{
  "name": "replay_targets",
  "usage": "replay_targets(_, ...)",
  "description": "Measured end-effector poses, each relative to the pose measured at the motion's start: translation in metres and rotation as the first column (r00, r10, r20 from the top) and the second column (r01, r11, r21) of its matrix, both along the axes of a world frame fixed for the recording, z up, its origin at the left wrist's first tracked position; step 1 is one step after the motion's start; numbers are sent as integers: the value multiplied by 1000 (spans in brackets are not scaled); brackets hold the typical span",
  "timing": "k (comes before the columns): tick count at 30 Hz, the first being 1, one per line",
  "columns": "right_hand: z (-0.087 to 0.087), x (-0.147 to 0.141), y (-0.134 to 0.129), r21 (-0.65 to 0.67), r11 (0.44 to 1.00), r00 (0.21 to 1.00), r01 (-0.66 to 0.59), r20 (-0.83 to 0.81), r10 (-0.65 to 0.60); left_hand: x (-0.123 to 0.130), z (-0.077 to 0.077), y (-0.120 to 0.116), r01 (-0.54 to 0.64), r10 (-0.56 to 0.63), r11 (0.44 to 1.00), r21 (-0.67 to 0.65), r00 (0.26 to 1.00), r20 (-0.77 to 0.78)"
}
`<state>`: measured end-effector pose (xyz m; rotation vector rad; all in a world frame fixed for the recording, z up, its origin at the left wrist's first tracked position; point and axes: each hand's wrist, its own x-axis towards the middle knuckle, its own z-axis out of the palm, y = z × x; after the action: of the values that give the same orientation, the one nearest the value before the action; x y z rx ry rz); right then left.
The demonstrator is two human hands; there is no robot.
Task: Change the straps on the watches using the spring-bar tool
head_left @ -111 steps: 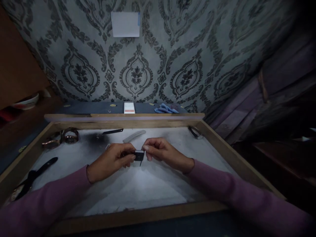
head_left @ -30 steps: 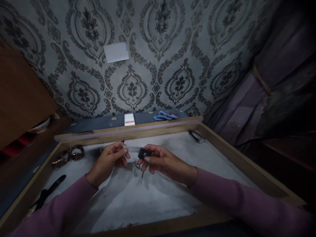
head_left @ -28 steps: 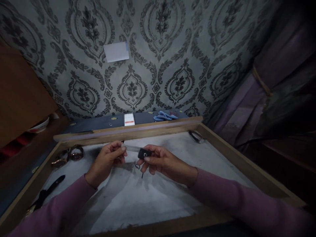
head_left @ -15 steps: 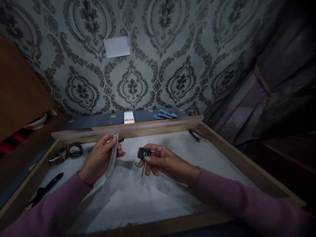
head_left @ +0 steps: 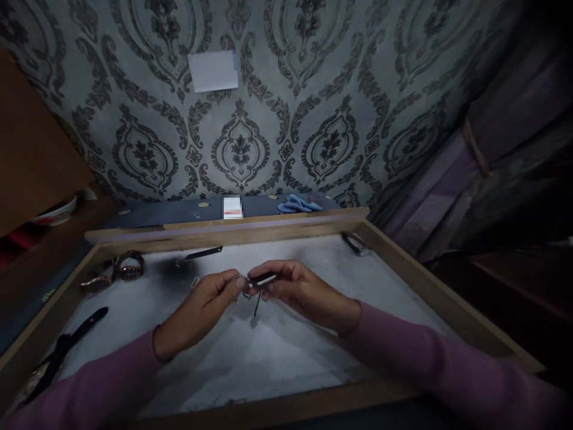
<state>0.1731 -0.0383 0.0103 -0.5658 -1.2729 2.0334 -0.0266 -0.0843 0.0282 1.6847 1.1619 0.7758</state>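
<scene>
My right hand (head_left: 298, 289) grips a small black rectangular case (head_left: 264, 279) with a silvery edge, which looks like a watch case and is now tilted nearly edge-on. Below those fingers, a thin dark rod (head_left: 256, 304) and a small dark loop (head_left: 246, 295) show; whether they are held cannot be seen. My left hand (head_left: 210, 307) is closed in a pinch, thumb and fingertips against the left end of the case. What sits between them is hidden. A small pale loop (head_left: 195, 282) shows just beyond the left knuckles. Farther back lies a black strap piece (head_left: 203, 254).
The wood-framed tray (head_left: 268, 230) has a white lining. Watches (head_left: 129, 266) lie at its back left, a black-strapped watch (head_left: 67, 346) at front left, another watch (head_left: 356, 243) at back right. Behind the frame are a blue cloth (head_left: 299, 204) and a small pale box (head_left: 232, 207).
My left hand has moved right and down to meet the case. The pale watch strap it held upright no longer shows clearly. My right hand has tilted the case, its flat face turning from view.
</scene>
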Motion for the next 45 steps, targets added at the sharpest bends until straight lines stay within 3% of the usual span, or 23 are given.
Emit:
replay_targets(6,7,1,-2,-57,998,1000,-4,-15,3,-1,-6,2,-40,85,974,-221,977,196)
replay_targets(12,6,2,-1,-63,998,999,1,32,1,1,-2,3,-36,144,938,-344,946,292)
replay_targets(30,4,-1,3,-173,985,1000,-8,10,10,0,-6,3,19,47,948,-317,979,199)
replay_targets(45,-2,-4,1,-126,992,998,-12,61,19,1,-10,1,39,13,965,-260,981,195)
